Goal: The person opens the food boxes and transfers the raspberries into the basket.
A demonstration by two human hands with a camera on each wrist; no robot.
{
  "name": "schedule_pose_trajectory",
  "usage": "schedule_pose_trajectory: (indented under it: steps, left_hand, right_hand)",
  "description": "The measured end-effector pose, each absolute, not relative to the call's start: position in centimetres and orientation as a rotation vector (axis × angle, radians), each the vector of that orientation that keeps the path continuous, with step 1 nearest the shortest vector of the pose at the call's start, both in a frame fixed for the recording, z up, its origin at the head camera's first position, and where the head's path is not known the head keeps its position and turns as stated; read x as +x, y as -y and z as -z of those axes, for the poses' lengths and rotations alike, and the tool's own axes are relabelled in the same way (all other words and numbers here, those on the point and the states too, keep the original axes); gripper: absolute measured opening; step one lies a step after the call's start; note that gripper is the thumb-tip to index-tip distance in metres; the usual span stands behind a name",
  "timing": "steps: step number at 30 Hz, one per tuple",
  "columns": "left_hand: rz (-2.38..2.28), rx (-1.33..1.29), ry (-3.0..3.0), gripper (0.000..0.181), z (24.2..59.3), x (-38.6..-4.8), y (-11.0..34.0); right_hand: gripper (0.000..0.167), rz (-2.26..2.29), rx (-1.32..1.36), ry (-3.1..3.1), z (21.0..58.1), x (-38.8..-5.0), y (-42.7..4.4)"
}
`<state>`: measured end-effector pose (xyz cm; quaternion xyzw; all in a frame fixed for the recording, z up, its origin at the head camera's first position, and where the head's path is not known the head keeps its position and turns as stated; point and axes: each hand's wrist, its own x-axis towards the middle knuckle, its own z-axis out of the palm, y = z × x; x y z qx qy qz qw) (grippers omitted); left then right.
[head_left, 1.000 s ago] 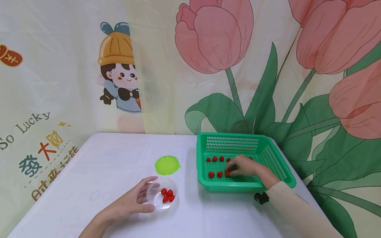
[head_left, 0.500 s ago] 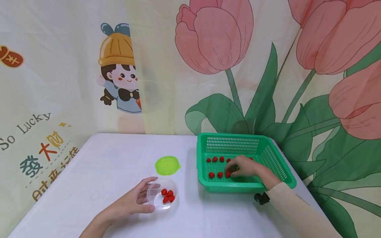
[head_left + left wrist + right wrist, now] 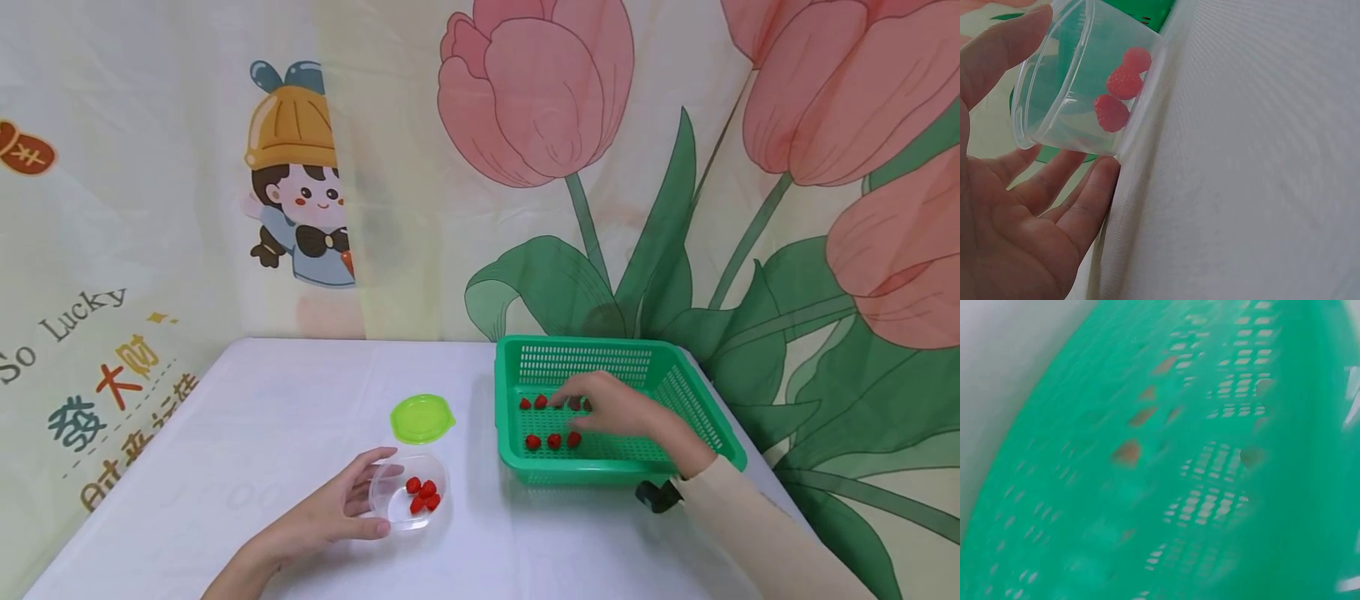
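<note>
A clear plastic tub (image 3: 393, 504) stands on the white table with several raspberries (image 3: 427, 487) in it. My left hand (image 3: 330, 510) grips its left side, thumb toward the front and fingers round the back. In the left wrist view the tub (image 3: 1072, 119) lies between the thumb and fingers of this hand (image 3: 1022, 219). Over the green basket (image 3: 600, 475) is my right hand (image 3: 611, 407), thumb and forefinger apart, with raspberries visible in the gap. Front-row raspberries (image 3: 553, 442) lie just below it. The hand covers part of the back row. The right wrist view is blurred.
A lime-green lid (image 3: 422, 418) lies on the table behind the tub. The basket's raised walls surround the raspberries at the table's right. A printed cloth (image 3: 405, 208) hangs behind the table. A black object (image 3: 658, 497) is at the right wrist.
My right hand has risen and shifted back and left inside the basket, from the front row toward the back row, its fingers spreading. The left hand and tub stay put.
</note>
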<state>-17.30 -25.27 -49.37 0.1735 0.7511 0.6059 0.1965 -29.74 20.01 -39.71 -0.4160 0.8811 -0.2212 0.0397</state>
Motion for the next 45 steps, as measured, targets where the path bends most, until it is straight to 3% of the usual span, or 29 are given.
schedule_pose_trajectory:
  steps: [17,30,45]
  left_hand:
    - [-1.695,0.489,-2.108,0.091,49.4,-17.2,25.4]
    - [-1.696,0.492,-2.085,0.092,49.2,-17.2,25.3]
    - [-1.721,0.512,-2.041,0.095,49.3,-17.3,25.4]
  right_hand:
    - [0.036,0.6,-1.476,-2.469,36.0,-26.4,-9.4]
    - [0.036,0.513,-1.638,-2.268,38.3,-26.5,-2.6]
    - [0.038,0.317,-1.589,-2.264,40.8,-25.9,0.6]
